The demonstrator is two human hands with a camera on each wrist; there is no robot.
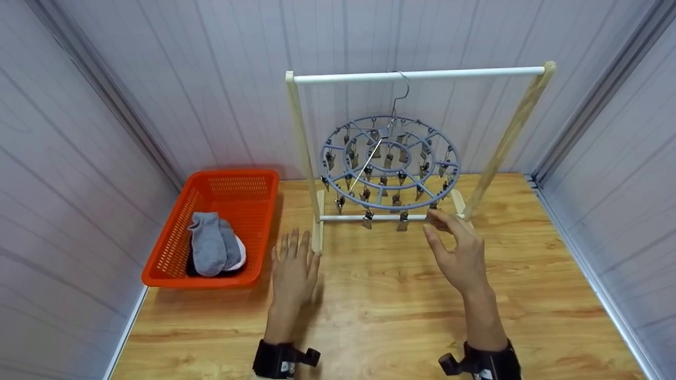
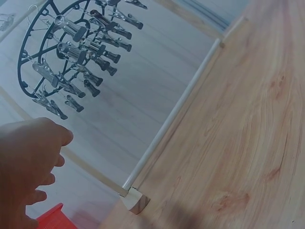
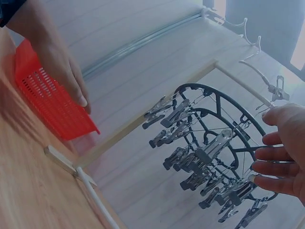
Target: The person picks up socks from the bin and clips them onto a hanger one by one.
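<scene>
Clip ring (image 1: 392,188) hangs by its metal hook (image 1: 407,87) from the white top rail (image 1: 343,78) of the wooden rack (image 1: 508,142), far side of the bench (image 1: 369,295). Many clips (image 1: 368,219) dangle from it; no cloth in any I can make out.

My right hand (image 1: 459,256) is released, thumb and forefinger apart, at the near right edge of the ring. Whether a fingertip brushes rim or clip, cannot tell. My left hand (image 1: 292,274) also released, fingers straight, nothing in it, between the basket (image 1: 271,211) and the ring, just near of the rack's left foot.

Basket stands to the left. Grey socks (image 1: 207,248) lie inside, toward its near end, something white just right of them.

Step in hand, my reading: readying the ring, socks not yet clipped. Next move, I judge, calls for left hand into the basket for one sock, right hand steadying the rim. Caution: single hook, so a careless push would likely set the ring swinging
</scene>
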